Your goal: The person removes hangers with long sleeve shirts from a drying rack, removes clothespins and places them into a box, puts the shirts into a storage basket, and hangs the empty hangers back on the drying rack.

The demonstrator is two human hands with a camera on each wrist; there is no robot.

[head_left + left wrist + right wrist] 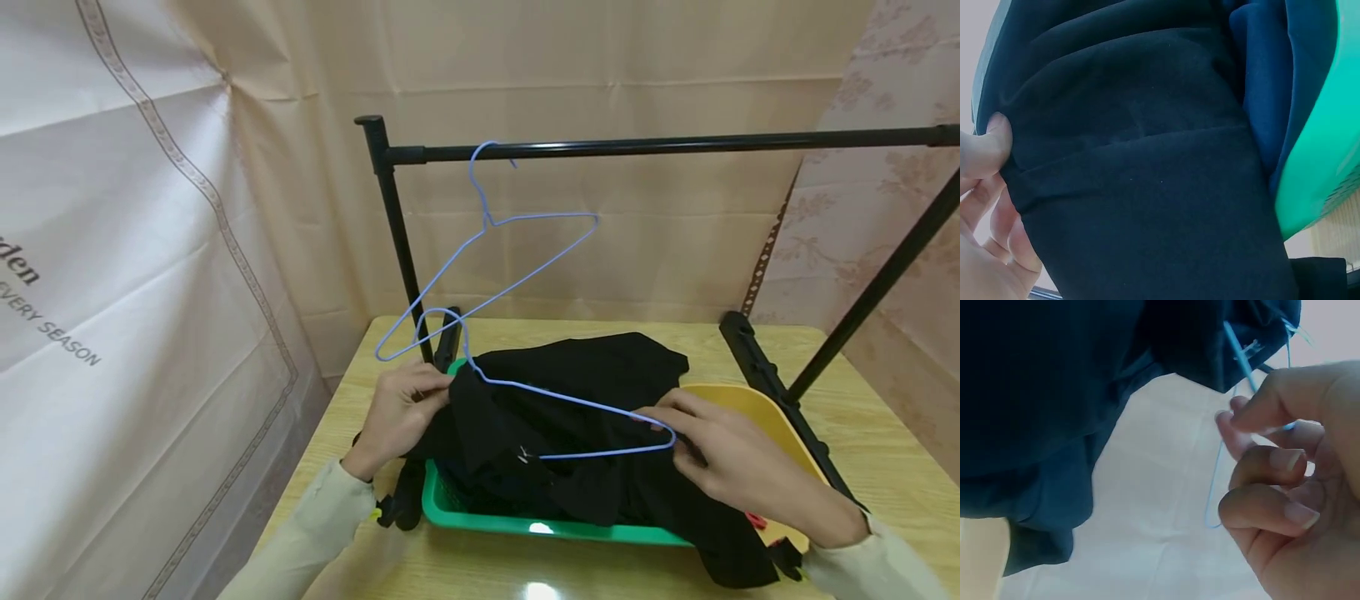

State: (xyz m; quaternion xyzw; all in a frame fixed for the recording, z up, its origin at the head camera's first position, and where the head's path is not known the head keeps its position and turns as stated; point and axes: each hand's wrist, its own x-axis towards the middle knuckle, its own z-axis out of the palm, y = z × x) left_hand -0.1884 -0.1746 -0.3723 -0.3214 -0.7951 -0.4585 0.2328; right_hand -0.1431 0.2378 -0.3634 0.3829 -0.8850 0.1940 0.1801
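Observation:
A black garment (pixel 637 367) is bunched up over the green basket (pixel 525 530). My left hand (pixel 401 412) pinches its edge at the left, thumb on one face of the cloth, as the left wrist view shows. One half of a blue wire hanger (pixel 570 398) sticks out of the garment toward the right; the other half is hidden inside the cloth. My right hand (pixel 727 450) grips the hanger's right end between thumb and fingers. In the right wrist view, that hand's lower fingers (pixel 1266 506) are curled in beside the hanging black cloth.
A second blue hanger (pixel 517 218) hangs from the black rail (pixel 675 144) just above my left hand. Behind my right hand stands a yellow basket (pixel 738 402). Dark blue cloth (pixel 1266 81) lies in the green basket. The rack's feet (pixel 757 358) stand on the wooden table (pixel 877 417).

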